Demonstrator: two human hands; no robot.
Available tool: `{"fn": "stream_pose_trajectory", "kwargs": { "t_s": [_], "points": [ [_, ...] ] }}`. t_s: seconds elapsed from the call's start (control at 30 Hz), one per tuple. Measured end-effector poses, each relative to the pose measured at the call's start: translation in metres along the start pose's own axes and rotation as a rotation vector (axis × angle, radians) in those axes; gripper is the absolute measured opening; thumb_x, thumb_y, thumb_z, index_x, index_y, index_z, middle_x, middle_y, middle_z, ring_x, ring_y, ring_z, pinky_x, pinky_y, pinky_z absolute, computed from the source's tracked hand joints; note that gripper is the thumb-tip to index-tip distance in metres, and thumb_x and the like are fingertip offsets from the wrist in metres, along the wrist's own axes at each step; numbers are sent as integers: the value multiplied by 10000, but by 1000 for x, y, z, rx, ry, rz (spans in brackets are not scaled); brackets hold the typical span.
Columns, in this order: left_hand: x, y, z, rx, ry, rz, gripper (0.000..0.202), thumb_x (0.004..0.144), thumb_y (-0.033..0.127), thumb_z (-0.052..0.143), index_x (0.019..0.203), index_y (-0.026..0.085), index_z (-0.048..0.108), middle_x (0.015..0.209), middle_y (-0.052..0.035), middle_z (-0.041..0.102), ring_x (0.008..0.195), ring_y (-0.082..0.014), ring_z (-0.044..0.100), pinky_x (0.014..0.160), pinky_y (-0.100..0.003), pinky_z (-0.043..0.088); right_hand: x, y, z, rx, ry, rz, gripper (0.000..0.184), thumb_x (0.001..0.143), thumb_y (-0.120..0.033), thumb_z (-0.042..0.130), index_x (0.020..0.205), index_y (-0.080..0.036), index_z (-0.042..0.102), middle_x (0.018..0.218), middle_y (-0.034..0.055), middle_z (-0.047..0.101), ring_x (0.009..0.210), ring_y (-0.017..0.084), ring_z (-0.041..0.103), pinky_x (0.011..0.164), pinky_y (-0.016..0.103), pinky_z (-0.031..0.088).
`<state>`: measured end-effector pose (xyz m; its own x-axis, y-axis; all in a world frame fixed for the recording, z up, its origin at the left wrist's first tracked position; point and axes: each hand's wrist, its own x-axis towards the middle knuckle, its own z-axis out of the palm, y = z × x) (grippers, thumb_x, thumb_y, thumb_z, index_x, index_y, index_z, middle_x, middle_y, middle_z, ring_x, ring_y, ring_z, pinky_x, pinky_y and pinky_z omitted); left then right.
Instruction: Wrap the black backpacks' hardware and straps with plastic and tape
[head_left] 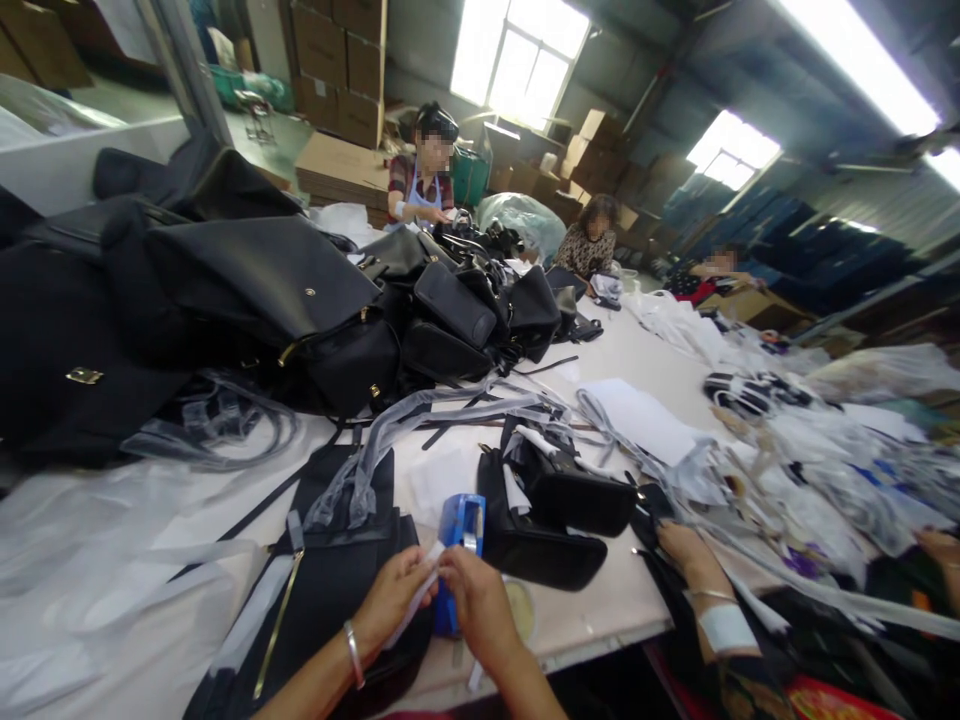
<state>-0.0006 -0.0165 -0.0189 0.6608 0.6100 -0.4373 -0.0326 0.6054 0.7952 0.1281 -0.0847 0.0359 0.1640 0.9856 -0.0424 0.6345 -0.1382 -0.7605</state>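
My left hand (391,598) is closed round a thin white strip (415,598), which looks like paper or foam wrap. My right hand (478,606) meets it at the strip's upper end, its fingers pinched there. Just behind my fingers stands a blue tape dispenser (451,612), partly covered by my right hand. Under and left of my left hand lies a black backpack (341,575) with a gold zip and a plastic-wrapped strap (364,495). To the right of the dispenser sits a smaller black bag (544,555) with white paper tucked round its fittings.
Black bags (262,270) are piled along the table's left and back. Clear plastic wrap (97,560) covers the left front. A co-worker's hand (686,550) works close on the right, beside heaped white packing (810,500). Other people sit farther back. White sheets (637,420) lie mid-table.
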Motion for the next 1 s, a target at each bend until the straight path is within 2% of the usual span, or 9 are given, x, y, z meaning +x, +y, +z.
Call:
{"fn": "stream_pose_trajectory", "kwargs": {
  "t_s": [0.1,0.17,0.23,0.37,0.53,0.7,0.83,0.9,1.0],
  "points": [
    [-4,11,-3,-19,-38,-24,376,784,508,634,794,133,601,648,-8,607,533,-93,498,521,-208,350,5,5,-2,31,-36,19,225,905,-173,417,1055,-213,581,791,20,625,741,165,604,685,239,403],
    [-5,15,-5,-32,-59,-42,373,790,503,631,793,132,601,645,-13,613,520,-87,492,514,-203,345,9,7,-4,84,-42,68,367,873,-162,458,1236,-212,481,724,-9,597,659,155,586,637,233,404],
    [-4,16,-8,-67,-69,-49,363,793,493,633,784,132,605,630,-12,607,504,-81,480,505,-200,342,15,11,-2,153,-46,102,448,848,-166,486,1289,-202,415,672,-36,554,606,148,561,605,228,406],
    [-1,15,-16,-264,-113,-110,302,797,437,646,768,138,611,599,4,567,488,-73,459,493,-193,344,22,21,14,310,-45,110,321,866,-221,472,1186,-202,464,689,-32,541,607,148,552,584,229,419],
    [2,23,-27,-447,-193,-243,252,781,354,679,856,116,646,614,-2,548,483,-67,459,493,-191,363,25,27,34,276,-26,113,306,935,-328,399,1188,-209,523,638,-22,547,569,159,540,554,242,394],
    [4,24,-37,-472,-233,-337,260,811,340,654,922,106,628,609,12,508,472,-64,443,483,-198,377,33,30,27,271,-100,60,293,929,-351,431,1154,-236,580,762,7,618,654,157,573,623,237,419],
    [2,24,-35,-521,-312,-352,222,832,312,632,955,130,601,595,22,498,466,-61,418,486,-202,364,35,38,19,289,-196,8,265,935,-350,408,986,-219,633,695,-5,577,604,139,532,581,218,397],
    [1,25,-32,-497,-301,-338,220,823,320,642,934,135,597,599,15,514,469,-64,425,495,-210,375,34,44,17,252,-159,-13,294,937,-354,393,905,-211,648,697,3,575,612,141,532,581,219,396],
    [-1,26,-27,-439,-230,-305,262,783,354,683,913,144,594,600,11,537,467,-68,438,493,-211,375,31,47,13,239,-14,100,317,931,-391,395,1028,-210,636,696,10,596,572,147,542,553,227,410]
  ]
}}
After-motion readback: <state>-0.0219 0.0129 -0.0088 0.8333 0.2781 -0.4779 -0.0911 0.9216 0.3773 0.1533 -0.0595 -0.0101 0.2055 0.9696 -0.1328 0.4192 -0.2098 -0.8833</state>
